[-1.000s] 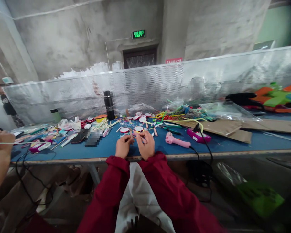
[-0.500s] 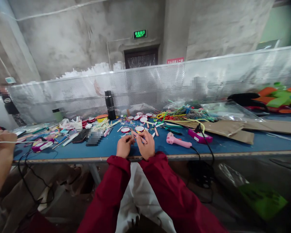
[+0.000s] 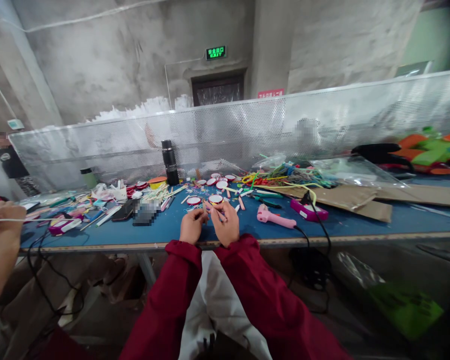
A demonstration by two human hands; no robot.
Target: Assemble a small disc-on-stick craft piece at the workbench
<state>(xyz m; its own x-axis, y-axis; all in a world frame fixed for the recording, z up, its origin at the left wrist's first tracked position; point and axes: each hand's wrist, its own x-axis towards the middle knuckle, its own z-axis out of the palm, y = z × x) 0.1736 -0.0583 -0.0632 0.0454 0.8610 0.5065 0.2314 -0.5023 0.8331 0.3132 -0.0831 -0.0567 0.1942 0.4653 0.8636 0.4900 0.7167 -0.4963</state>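
Observation:
At the table's front edge my left hand [image 3: 191, 226] and my right hand [image 3: 226, 225] are close together, fingertips almost meeting. A short pinkish stick [image 3: 221, 216] shows in the closed fingers of my right hand. My left fingers are pinched; what they hold is too small to make out. Just beyond my fingertips lie two small round discs, a white one with a red rim [image 3: 215, 199] and a similar disc [image 3: 194, 200] to its left. A pink glue gun [image 3: 275, 217] rests to the right of my right hand.
A black bottle [image 3: 170, 162] stands behind the discs. Pliers [image 3: 268, 201], a purple box with a cord [image 3: 309, 210] and cardboard [image 3: 345, 199] lie to the right. A phone [image 3: 123, 210] and loose sticks lie left. At far left is another person's hand [image 3: 8, 220].
My hands keep nearly the same pose and place. A person in the far left background has shifted slightly left.

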